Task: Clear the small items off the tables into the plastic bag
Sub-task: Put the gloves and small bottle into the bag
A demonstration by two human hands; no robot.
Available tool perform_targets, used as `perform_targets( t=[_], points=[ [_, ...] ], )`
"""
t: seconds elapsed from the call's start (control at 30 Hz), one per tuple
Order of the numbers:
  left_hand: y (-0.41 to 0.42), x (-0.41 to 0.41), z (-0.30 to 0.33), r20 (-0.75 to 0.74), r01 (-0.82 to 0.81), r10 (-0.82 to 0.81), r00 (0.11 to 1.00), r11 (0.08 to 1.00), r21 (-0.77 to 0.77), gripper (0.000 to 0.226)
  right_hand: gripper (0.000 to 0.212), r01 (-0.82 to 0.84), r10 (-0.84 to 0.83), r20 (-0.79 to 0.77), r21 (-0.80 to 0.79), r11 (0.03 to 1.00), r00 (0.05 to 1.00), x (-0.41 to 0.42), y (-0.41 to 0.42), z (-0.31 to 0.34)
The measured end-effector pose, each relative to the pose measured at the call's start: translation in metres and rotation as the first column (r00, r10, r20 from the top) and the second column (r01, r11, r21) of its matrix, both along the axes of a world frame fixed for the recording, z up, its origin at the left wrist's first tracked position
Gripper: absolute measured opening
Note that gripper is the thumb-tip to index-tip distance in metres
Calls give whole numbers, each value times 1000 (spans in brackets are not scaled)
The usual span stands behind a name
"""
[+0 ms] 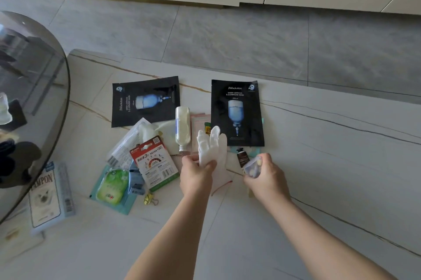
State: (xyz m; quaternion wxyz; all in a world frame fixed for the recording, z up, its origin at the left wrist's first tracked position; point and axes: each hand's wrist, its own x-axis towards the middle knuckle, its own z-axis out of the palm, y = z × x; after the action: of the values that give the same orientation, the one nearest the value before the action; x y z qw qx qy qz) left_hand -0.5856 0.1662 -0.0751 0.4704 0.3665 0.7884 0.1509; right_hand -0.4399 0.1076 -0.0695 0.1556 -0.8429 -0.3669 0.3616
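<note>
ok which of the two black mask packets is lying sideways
The left black mask packet, beside the glass table: its lettering runs sideways. The right black mask packet, just beyond the hands, has its print upright.

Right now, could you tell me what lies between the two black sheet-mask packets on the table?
In the head view, a clear plastic bottle lies between the left mask packet and the right mask packet, with a pink packet beside it.
</note>
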Motion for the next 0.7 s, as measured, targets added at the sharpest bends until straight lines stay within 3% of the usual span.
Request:
perform_targets(
  t=[0.1, 0.27, 0.47, 0.7],
  points=[
    [-12, -2, 5, 107, -18, 20, 994, 1000, -14, 19, 27, 65, -61, -108, 32, 997, 992, 1, -12, 5],
    [-41, -18, 38, 299, -213, 249, 921, 966, -148, 13, 36, 178, -173, -258, -3, 984, 950, -3, -29, 29],
    [-91, -53, 116, 323, -328, 374, 869, 925, -190, 10, 26, 305, -269, -501, -10, 952, 823, -25, -43, 103],
    [-171, -98, 232, 372, -471, 513, 773, 858, -205, 7, 26, 176, -162, -619, -38, 984, 769, -81, -80, 214]
  ],
)
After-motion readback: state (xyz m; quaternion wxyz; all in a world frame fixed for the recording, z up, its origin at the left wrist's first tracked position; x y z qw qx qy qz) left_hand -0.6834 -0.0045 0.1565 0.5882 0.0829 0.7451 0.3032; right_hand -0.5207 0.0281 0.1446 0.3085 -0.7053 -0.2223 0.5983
